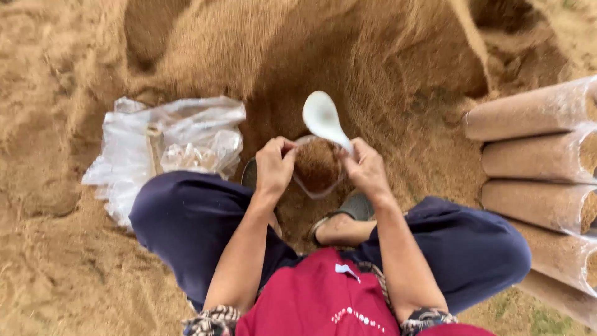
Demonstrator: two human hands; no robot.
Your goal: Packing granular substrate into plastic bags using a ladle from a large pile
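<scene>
sawdust heaped in the clear bag between the feet could spill over the rim if the thin plastic slips or sags. left hand pinches the bag's edge; right hand grips the other edge and a white scoop (bowl up), wrists bent inward.

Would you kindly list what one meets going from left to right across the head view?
Heap of empty clear plastic bags → left hand → sawdust-filled bag → right hand, holding a white scoop → stack of filled sawdust bags.
</scene>
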